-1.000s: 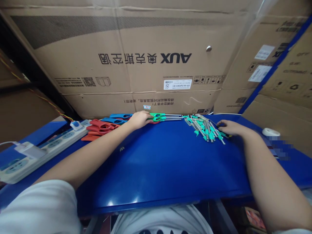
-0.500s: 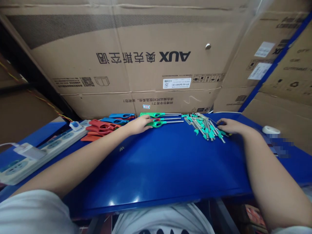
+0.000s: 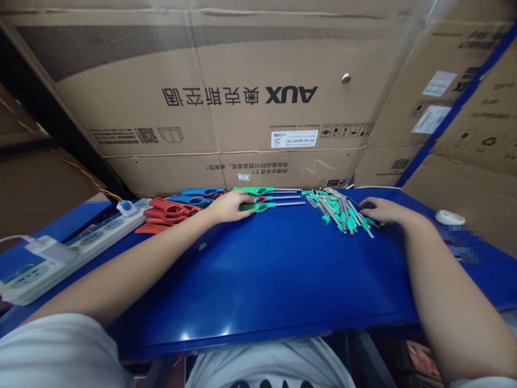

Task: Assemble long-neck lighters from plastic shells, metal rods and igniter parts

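My left hand [image 3: 231, 207] is closed over the handles of long-nosed lighters at the back of the table. Its fingers and thumb lie about a red lighter [image 3: 258, 199] and the nearer green lighter [image 3: 264, 206]; the palm hides most of their handles. Just behind them lies another green lighter [image 3: 254, 191]. At the right, my right hand [image 3: 379, 209] has curled fingers at the edge of a pile of metal tubes with green plastic parts [image 3: 341, 210]. What its fingertips pinch, if anything, is too small to make out.
Red lighter bodies [image 3: 172, 210] and blue ones [image 3: 189, 200] lie left of my left hand. A white power strip [image 3: 91, 237] with plugs runs along the left edge. Cardboard [image 3: 238, 59] walls the back. A small white object [image 3: 450, 217] sits at the right.
The view has shifted very slightly. Both hands stay in nearly the same places, and the lighters and the pile show no clear change.
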Tool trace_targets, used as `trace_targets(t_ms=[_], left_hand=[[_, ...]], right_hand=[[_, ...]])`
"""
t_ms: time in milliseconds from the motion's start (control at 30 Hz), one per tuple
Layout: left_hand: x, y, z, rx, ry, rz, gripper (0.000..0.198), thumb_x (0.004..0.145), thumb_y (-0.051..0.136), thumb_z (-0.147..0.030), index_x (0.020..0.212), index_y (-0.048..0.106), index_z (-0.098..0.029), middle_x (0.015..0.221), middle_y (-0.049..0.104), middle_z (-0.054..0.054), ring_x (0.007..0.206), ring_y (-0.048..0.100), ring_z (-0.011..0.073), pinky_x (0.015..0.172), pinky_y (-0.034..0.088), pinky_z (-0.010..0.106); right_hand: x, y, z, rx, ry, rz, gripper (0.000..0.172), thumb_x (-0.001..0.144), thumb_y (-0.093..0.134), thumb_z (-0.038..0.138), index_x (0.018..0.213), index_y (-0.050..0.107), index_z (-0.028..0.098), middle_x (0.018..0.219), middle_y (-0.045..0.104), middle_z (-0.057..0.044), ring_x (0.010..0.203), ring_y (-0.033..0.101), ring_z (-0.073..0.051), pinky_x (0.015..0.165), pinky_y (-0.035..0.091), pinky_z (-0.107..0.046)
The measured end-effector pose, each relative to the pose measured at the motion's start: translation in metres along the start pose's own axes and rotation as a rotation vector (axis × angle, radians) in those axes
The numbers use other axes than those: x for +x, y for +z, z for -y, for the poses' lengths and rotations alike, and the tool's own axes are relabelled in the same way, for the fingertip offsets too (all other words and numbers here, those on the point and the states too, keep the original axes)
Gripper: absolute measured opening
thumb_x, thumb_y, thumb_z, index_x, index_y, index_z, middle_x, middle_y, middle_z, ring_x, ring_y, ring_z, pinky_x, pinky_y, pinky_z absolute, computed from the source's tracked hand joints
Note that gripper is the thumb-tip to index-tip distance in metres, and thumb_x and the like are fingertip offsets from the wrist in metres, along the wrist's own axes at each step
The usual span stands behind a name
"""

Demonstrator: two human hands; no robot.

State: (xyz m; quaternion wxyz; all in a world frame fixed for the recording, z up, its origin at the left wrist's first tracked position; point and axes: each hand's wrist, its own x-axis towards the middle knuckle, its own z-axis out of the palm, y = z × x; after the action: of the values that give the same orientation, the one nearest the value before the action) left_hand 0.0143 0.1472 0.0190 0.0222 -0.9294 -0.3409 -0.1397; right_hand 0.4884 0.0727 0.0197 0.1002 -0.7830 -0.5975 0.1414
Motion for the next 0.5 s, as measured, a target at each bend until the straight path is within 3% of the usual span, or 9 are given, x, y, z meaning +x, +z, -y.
trace_targets(t_ms=[100, 200, 367, 500], left_hand=[[0.004, -0.003, 0.007, 0.052, -0.073, -0.059, 0.035, 0.097, 0.048, -0.036, 0.117, 0.069, -0.015, 0.113, 0.068, 0.014, 0.111, 0.063, 0.0278, 0.096, 0.052, 0.039], [0.009, -0.004, 0.019, 0.107, -0.142, -0.068, 0.032, 0.093, 0.048, -0.024, 0.114, 0.069, -0.012, 0.117, 0.066, 0.017, 0.115, 0.061, 0.0313, 0.101, 0.05, 0.044], [0.015, 0.0, 0.031, 0.137, -0.181, -0.021, 0.034, 0.09, 0.051, -0.02, 0.12, 0.067, -0.016, 0.12, 0.066, 0.014, 0.114, 0.063, 0.0284, 0.102, 0.05, 0.038], [0.017, 0.002, 0.034, 0.151, -0.253, -0.021, 0.034, 0.093, 0.051, -0.026, 0.122, 0.068, -0.02, 0.122, 0.065, 0.012, 0.106, 0.067, 0.0271, 0.091, 0.054, 0.035]], right_hand=[[-0.002, 0.0, 0.0, 0.006, 0.004, 0.005, 0.031, 0.074, 0.066, 0.024, 0.104, 0.069, 0.017, 0.101, 0.075, -0.011, 0.082, 0.071, -0.024, 0.066, 0.056, -0.029], [-0.003, 0.0, 0.001, 0.009, 0.01, 0.005, 0.032, 0.075, 0.064, 0.025, 0.105, 0.069, 0.016, 0.101, 0.075, -0.011, 0.081, 0.071, -0.023, 0.064, 0.056, -0.029], [-0.005, 0.0, 0.003, 0.011, 0.031, 0.021, 0.036, 0.076, 0.063, 0.025, 0.11, 0.068, 0.014, 0.089, 0.074, -0.01, 0.069, 0.069, -0.021, 0.057, 0.053, -0.027], [-0.006, 0.0, 0.004, 0.01, 0.036, 0.02, 0.036, 0.076, 0.063, 0.025, 0.11, 0.067, 0.015, 0.086, 0.074, -0.009, 0.068, 0.068, -0.02, 0.055, 0.052, -0.026]])
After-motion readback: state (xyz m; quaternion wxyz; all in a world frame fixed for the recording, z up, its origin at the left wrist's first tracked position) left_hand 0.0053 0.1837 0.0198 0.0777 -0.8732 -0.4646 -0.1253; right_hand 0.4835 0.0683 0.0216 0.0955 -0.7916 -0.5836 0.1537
